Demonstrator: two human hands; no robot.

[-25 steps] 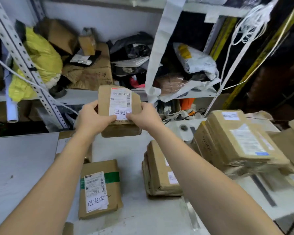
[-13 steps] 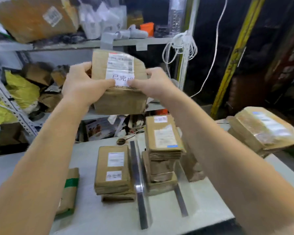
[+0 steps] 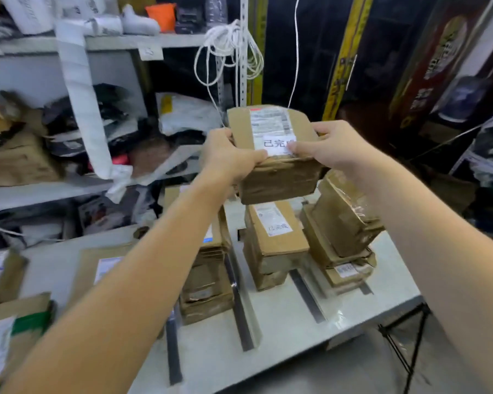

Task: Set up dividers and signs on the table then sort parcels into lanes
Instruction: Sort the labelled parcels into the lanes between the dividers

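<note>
While both hands hold it from opposite sides, the cardboard parcel (image 3: pixel 273 155) hangs in the air above the far part of the surface (image 3: pixel 282 331), label side up, its white shipping label (image 3: pixel 272 129) facing the camera with a smaller printed sticker at the near edge. Left hand (image 3: pixel 228 157): grip closed on the parcel's left edge, thumb on top, fingers wrapped underneath. Right hand (image 3: pixel 333 146): grip closed on the right edge, thumb tip resting on the sticker. Directly below the held parcel stands a middle stack of parcels (image 3: pixel 271 245), its top box showing a label. Just right of it, a right stack (image 3: pixel 342 228), top parcel tilted and wrapped in shiny tape. Left of it, partly hidden by the left forearm, a left stack (image 3: pixel 208 282). Dark divider strips (image 3: pixel 239 305) lie flat on the surface between the stacks, running toward the near edge. Further left, a flat parcel (image 3: pixel 103 265) lies on the surface; at the near left edge, a parcel with green tape (image 3: pixel 17 334), blurred. Behind the surface, a metal shelf (image 3: pixel 40 189) is crowded with bags and boxes; white cord (image 3: pixel 231 49) hangs coiled from an upright.
</note>
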